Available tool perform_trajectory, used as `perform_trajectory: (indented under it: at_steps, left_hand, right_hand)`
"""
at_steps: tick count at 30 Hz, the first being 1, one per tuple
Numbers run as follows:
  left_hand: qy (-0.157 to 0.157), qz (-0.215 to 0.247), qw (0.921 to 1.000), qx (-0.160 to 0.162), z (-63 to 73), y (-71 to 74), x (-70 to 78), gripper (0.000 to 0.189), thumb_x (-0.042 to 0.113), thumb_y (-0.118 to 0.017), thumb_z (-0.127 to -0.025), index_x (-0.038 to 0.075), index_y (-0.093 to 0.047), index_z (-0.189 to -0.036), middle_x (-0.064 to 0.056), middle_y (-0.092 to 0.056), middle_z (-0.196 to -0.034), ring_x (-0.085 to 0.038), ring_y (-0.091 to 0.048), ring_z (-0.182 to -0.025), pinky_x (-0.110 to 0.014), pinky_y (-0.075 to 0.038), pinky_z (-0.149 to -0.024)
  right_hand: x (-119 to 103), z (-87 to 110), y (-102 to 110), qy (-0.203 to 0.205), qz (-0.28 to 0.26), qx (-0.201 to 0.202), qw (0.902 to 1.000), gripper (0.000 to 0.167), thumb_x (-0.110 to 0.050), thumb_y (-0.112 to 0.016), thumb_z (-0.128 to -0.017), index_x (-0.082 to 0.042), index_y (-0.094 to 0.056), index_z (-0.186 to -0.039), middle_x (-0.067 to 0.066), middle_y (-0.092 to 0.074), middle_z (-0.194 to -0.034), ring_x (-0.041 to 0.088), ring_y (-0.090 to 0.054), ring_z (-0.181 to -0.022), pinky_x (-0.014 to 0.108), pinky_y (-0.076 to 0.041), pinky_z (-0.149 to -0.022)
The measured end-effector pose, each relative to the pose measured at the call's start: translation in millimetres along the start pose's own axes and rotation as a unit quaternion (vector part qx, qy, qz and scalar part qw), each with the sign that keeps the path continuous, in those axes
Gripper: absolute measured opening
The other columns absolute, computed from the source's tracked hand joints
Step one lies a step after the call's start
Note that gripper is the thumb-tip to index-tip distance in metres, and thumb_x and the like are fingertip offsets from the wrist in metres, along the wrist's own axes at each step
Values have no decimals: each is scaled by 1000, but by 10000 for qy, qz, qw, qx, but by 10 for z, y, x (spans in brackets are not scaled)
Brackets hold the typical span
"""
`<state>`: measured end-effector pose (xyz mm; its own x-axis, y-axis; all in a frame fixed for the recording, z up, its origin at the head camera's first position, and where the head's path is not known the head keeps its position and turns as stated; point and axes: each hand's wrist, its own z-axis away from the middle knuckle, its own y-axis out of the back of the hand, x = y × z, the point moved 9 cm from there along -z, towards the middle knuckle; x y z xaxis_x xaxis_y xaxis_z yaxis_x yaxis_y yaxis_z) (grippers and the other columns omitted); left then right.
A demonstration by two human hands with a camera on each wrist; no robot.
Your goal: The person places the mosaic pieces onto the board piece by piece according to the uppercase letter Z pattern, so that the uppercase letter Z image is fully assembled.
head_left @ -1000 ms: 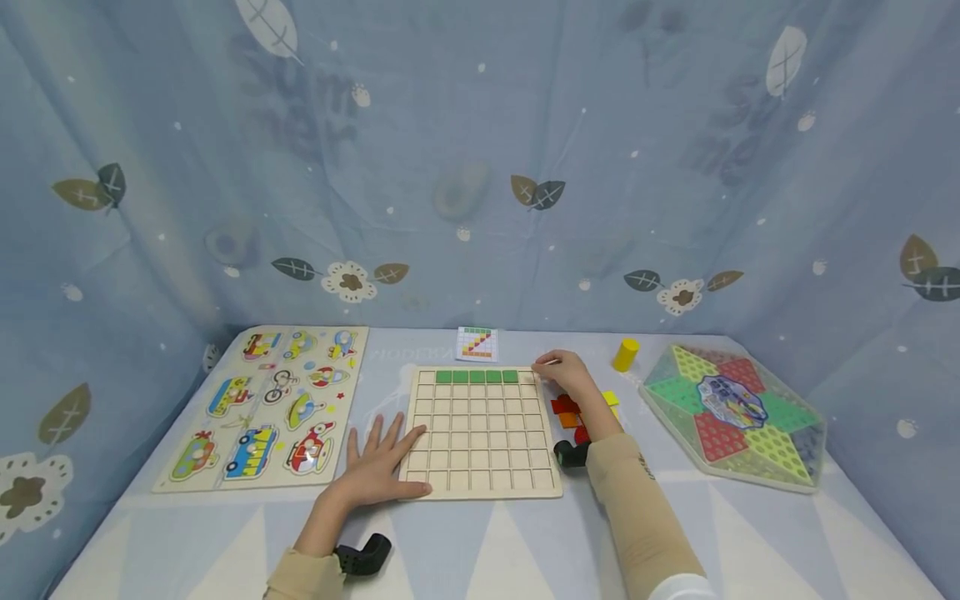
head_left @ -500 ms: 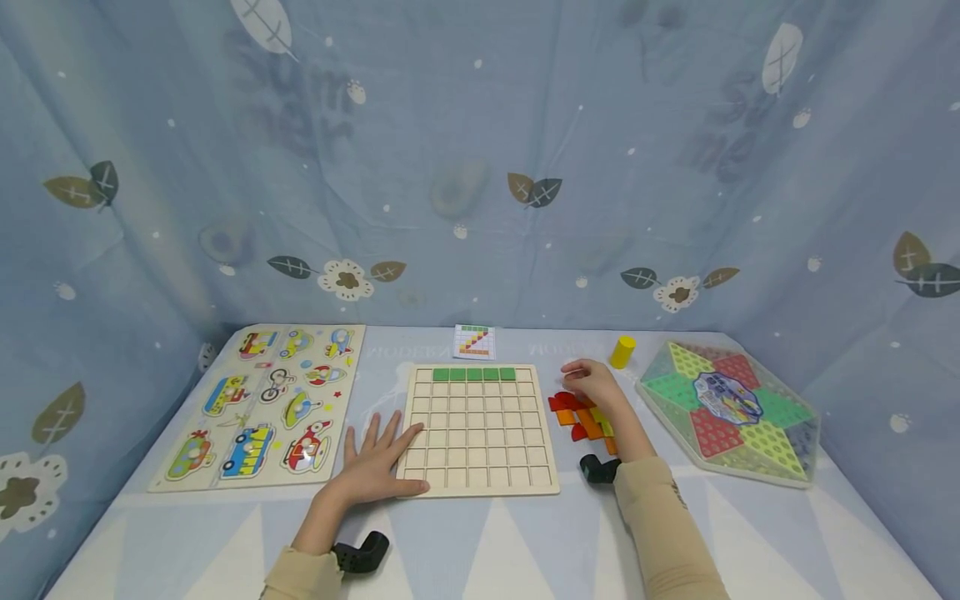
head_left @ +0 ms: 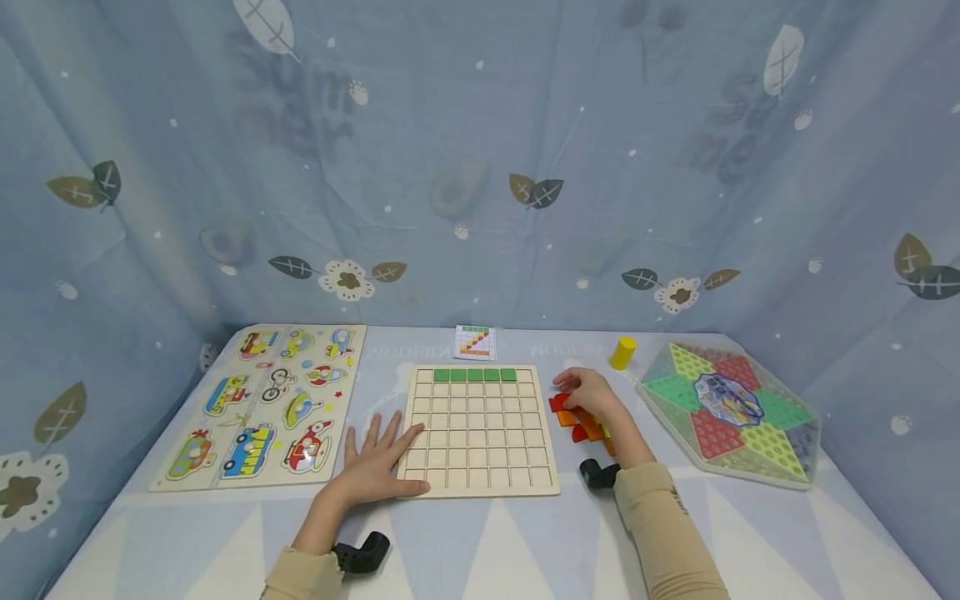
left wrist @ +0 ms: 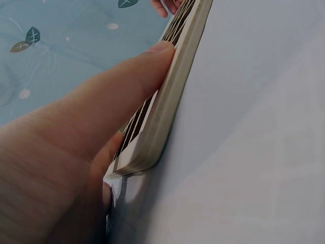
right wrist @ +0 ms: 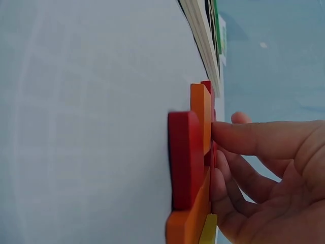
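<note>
My left hand [head_left: 375,468] rests with spread fingers on the left edge of a wooden grid board [head_left: 480,433]; its thumb [left wrist: 137,71] lies along the near rim. Several green squares [head_left: 475,375] fill part of the board's top row. To the right of the board, my right hand [head_left: 592,393] is over a small pile of red, orange and yellow tiles. In the right wrist view its thumb [right wrist: 244,137] and bent fingers are right at the tiles, near an orange tile [right wrist: 201,114] and a red tile [right wrist: 187,157]. Part of the pile is hidden beneath the hand.
A pattern card [head_left: 475,342] lies behind the board. On the left is a vehicle puzzle board [head_left: 262,400]. A yellow cylinder [head_left: 622,353] stands behind the pile, and a hexagonal game board [head_left: 727,408] lies at the right. A blue curtain [head_left: 480,167] hangs behind.
My right hand has drawn back from the board's top right corner to the tile pile, then lowered its fingers onto it. The left hand stays on the board.
</note>
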<state>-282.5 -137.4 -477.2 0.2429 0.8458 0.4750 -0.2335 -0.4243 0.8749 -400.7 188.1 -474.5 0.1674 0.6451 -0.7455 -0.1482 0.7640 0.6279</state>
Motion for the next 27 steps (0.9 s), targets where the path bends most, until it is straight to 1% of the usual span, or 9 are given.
perform_trajectory:
  at_steps: [3, 8, 13, 15, 18, 19, 22, 26, 27]
  left_hand:
    - [15, -11, 10000, -1, -2, -2, -6, 93, 61, -68, -69, 17, -34, -144, -19, -11, -153, -45, 5, -138, -65, 13, -100]
    - [-14, -7, 10000, 30, 2, 8, -1, 93, 60, -68, -68, 17, -35, -144, -19, -12, -153, -46, 4, -138, -66, 13, -100]
    - [-55, 9, 10000, 35, 6, 7, 6, 93, 60, -68, -69, 16, -34, -144, -20, -12, -152, -46, 4, -137, -66, 13, -100]
    - [-60, 14, 10000, 21, 6, 1, 4, 93, 60, -68, -69, 16, -34, -144, -20, -12, -152, -46, 4, -137, -66, 13, -100]
    - [-52, 31, 10000, 8, 9, -3, 0, 94, 61, -68, -69, 16, -34, -144, -20, -12, -152, -46, 4, -137, -66, 13, -100]
    - [-48, 38, 10000, 6, 10, -2, 0, 94, 61, -68, -68, 16, -34, -144, -20, -12, -152, -46, 4, -137, -66, 13, -100]
    - [-46, 60, 10000, 8, 10, 4, 4, 94, 60, -68, -69, 16, -34, -144, -21, -12, -152, -46, 5, -137, -66, 14, -100]
    - [-59, 60, 10000, 19, 6, 8, 11, 93, 59, -68, -69, 16, -34, -144, -21, -12, -152, -46, 4, -137, -66, 13, -100]
    - [-60, 63, 10000, 22, 6, 8, 11, 93, 59, -68, -69, 16, -34, -144, -21, -12, -152, -46, 4, -137, -67, 13, -100]
  right_hand:
    - [-12, 6, 4, -8, 45, 54, 10000, 35, 9, -64, -76, -7, -63, -107, 15, -61, -108, 27, -55, -92, 36, -51, -84]
    - [-22, 17, 27, -135, 116, 112, 9998, 34, 8, -66, -76, -6, -65, -107, 14, -61, -103, 25, -55, -85, 32, -53, -79]
    - [-15, 39, 46, -342, 148, 164, 9992, 25, 4, -68, -78, -5, -70, -101, 14, -62, -99, 23, -55, -77, 29, -53, -73]
    - [-7, 44, 45, -418, 49, 188, 9989, 21, 1, -69, -78, -5, -70, -99, 13, -63, -97, 23, -54, -76, 27, -52, -69]
    - [-39, 51, 18, -472, -354, 177, 9981, 19, -5, -69, -80, -6, -70, -100, 12, -63, -97, 22, -56, -77, 25, -52, -71]
    - [-69, 52, 3, -422, -510, 151, 9977, 20, -6, -68, -82, -5, -69, -101, 12, -63, -98, 22, -56, -78, 26, -52, -71]
    - [-178, 55, -63, -392, -1096, 74, 9932, 20, -8, -66, -84, -3, -67, -103, 13, -64, -102, 20, -59, -81, 27, -53, -77]
    - [-318, 25, -195, -312, -1642, -68, 9859, 20, -7, -65, -85, 1, -65, -103, 17, -62, -106, 19, -63, -82, 28, -53, -79]
    - [-349, 15, -228, -264, -1709, -93, 9849, 20, -6, -65, -85, 2, -65, -103, 18, -62, -107, 18, -63, -82, 28, -53, -78]
